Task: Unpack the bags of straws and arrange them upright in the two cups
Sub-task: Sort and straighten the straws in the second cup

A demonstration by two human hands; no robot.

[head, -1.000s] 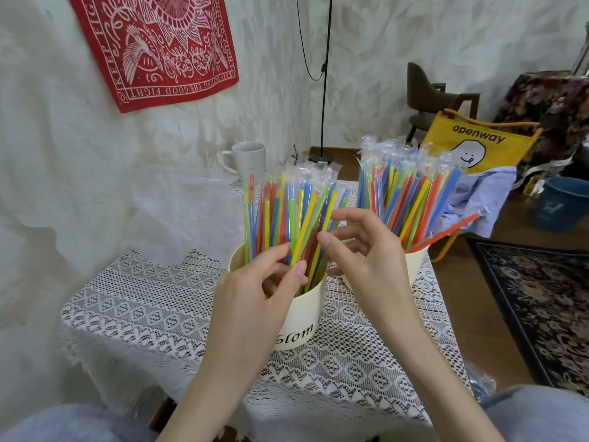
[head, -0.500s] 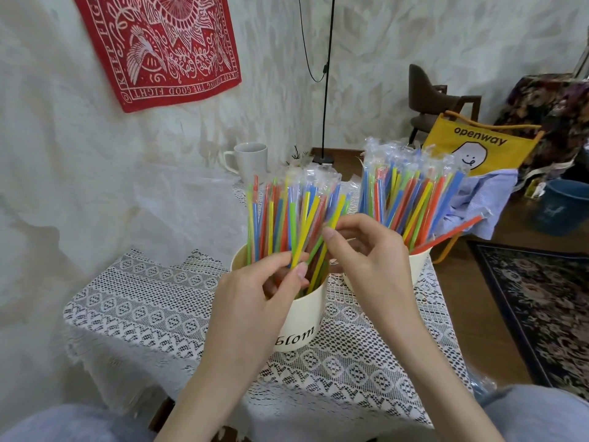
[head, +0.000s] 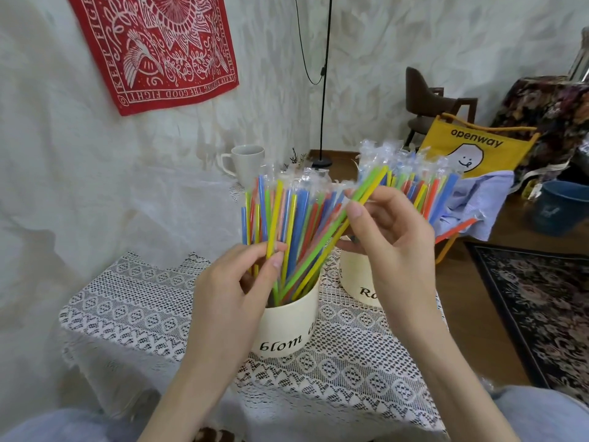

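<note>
While two hands (head: 236,291) (head: 392,237) pinch straws (head: 287,224), two cups (head: 287,327) (head: 357,275).

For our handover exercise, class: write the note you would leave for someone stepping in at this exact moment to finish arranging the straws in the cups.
Left hand: pinching a yellow straw standing in the near cup.
Right hand: gripping a few slanted straws, green and yellow, whose lower ends sit in the near cup.
Far cup: behind the right hand, full of wrapped straws; one orange straw leans far out to the right.
Done: both cups hold straws, no loose ones visible on the lace tablecloth.
Left: stand the slanted ones upright, straighten the orange one.
</note>
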